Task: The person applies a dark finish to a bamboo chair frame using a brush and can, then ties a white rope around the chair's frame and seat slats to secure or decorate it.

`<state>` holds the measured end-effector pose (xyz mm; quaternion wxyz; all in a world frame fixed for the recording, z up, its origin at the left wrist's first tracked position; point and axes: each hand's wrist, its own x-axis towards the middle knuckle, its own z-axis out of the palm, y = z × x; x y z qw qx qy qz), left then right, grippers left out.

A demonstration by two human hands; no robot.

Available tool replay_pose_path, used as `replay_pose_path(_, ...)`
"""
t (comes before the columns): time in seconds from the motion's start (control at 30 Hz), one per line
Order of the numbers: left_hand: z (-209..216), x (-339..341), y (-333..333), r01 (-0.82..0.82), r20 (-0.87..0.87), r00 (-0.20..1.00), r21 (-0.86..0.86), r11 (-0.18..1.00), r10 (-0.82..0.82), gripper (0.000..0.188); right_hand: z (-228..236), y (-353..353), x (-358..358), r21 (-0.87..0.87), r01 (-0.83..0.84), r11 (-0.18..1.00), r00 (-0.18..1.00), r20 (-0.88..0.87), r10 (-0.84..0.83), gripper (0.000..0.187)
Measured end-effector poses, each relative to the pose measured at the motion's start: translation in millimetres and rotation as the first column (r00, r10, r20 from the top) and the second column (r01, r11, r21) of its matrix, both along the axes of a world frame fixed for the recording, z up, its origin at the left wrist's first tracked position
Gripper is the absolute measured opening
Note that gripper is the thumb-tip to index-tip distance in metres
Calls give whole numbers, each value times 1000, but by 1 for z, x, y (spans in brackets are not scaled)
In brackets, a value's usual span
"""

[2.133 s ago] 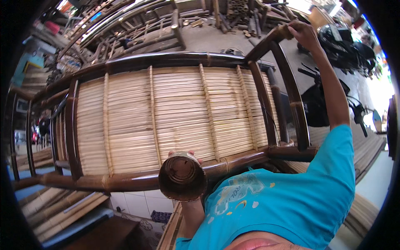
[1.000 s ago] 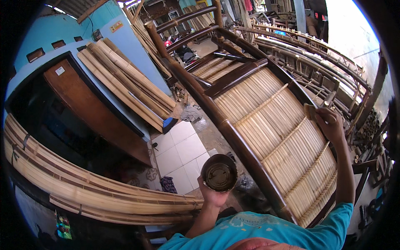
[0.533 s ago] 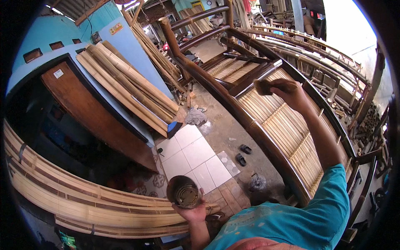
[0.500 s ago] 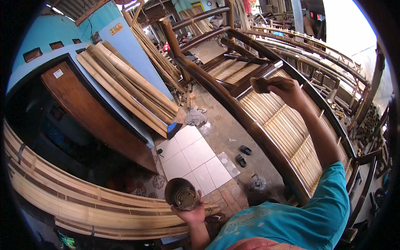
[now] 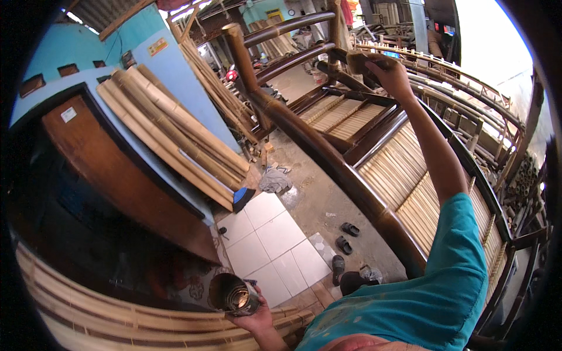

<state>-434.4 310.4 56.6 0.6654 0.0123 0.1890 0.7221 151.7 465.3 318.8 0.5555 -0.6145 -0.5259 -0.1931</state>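
In my left hand (image 5: 256,319), low in the view, a round metal can (image 5: 225,292) is held tilted. A little shiny liquid shows at its bottom. My right arm reaches far forward, and the right hand (image 5: 388,75) is closed on a brown, flat-ended brush (image 5: 357,62). The brush is by the far end of a bamboo bench frame (image 5: 328,140) with dark, glossy poles and pale slats. From this view I cannot tell whether its bristles touch the dark rail behind it.
Split bamboo poles (image 5: 170,128) lean on the blue wall beside a brown door (image 5: 123,169). Long bamboo strips (image 5: 134,319) lie at lower left. Dark sandals (image 5: 344,245), a grey cloth (image 5: 275,180) and white tiles (image 5: 272,225) are on the floor. More bamboo frames (image 5: 468,88) stand at right.
My right hand has moved the brush up and away, from over the slats to the far end of the bench. The can has shifted down and left. The view has moved slightly.
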Motion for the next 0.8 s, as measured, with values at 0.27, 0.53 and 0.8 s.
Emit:
replay_pose_path(0.27, 32, 59, 178, -36, -68, 997, -31, 999, 34, 77, 44, 160, 117, 255, -22, 967, 1000, -11, 26, 30)
replay_pose_path(0.53, 59, 124, 311, 25, -172, 985, -31, 999, -30, 73, 121, 291, 207, 226, 116, 967, 954, 247, -172, 28)
replay_pose_path(0.8, 33, 159, 370, 295, -128, 943, -101, 950, -306, 73, 167, 355, 257, 206, 211, 956, 880, 385, -278, 33)
